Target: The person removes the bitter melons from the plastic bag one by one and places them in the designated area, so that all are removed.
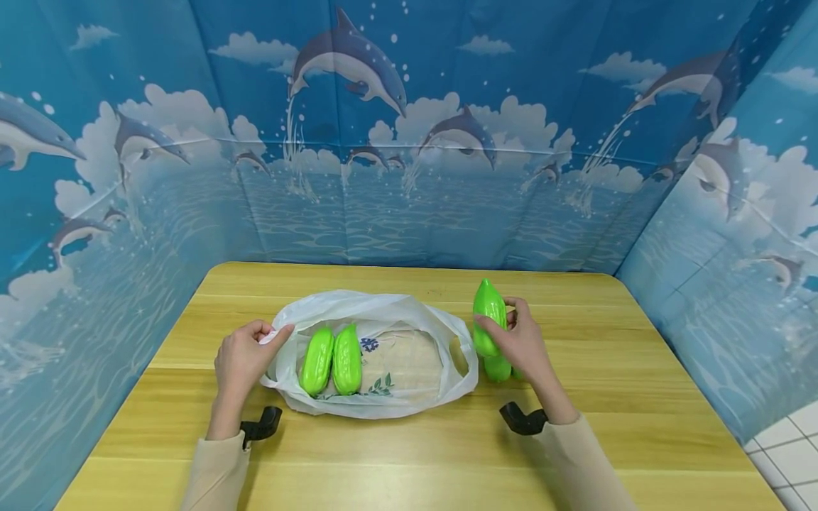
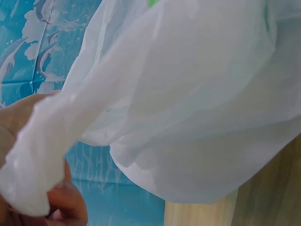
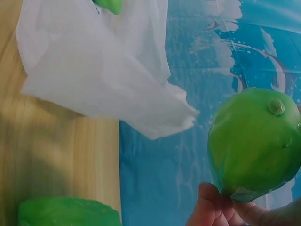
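My left hand [image 1: 246, 355] pinches the left handle of a white plastic bag [image 1: 377, 407], whose mouth lies spread open on the table. Inside, two glossy green bitter melons [image 1: 317, 362] lie side by side at the left. Right of the bag, my right hand [image 1: 522, 346] grips another bitter melon [image 1: 488, 304], pointed end up, raised off the table. Below that hand a further green melon [image 1: 497, 370] rests on the wood, partly hidden. The right wrist view shows the held melon's rounded, stubbed end, apart from the bag.
The wooden table [image 1: 358, 468] ends at a blue dolphin-printed curtain [image 1: 409, 213] behind and on both sides. The bag's right handle loop [image 1: 469, 355] stands close to the melons at the right. White floor tiles [image 1: 789, 436] show at lower right.
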A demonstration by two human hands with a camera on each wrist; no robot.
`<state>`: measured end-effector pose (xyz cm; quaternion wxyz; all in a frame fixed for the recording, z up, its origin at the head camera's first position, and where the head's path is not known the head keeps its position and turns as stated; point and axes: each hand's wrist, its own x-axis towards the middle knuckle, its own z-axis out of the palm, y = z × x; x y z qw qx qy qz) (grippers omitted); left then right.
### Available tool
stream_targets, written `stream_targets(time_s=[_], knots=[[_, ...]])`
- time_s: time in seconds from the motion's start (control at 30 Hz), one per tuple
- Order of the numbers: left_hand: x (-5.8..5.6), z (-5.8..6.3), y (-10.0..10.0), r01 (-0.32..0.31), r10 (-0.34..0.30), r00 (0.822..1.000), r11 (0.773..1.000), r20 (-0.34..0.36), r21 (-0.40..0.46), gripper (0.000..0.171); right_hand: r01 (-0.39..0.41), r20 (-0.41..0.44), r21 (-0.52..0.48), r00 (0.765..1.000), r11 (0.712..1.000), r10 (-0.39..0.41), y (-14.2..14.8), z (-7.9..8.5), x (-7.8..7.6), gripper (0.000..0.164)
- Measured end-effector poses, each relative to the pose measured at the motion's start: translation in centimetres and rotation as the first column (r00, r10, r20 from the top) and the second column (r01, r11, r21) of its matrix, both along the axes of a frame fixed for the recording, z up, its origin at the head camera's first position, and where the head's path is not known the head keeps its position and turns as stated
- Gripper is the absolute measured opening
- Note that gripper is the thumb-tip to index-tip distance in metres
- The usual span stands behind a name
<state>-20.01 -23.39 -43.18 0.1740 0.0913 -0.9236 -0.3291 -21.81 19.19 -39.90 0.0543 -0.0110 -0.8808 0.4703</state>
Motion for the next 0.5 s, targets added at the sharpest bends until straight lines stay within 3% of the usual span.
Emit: stream_targets(time_s=[0.5], knots=[[-0.1, 0.1, 0.0, -0.006, 0.006, 1.0, 1.0, 0.012, 0.0, 0.047, 0.044, 0.019, 0.009, 0.999, 0.999, -0.044, 2.1, 0.0, -0.3, 0.077]])
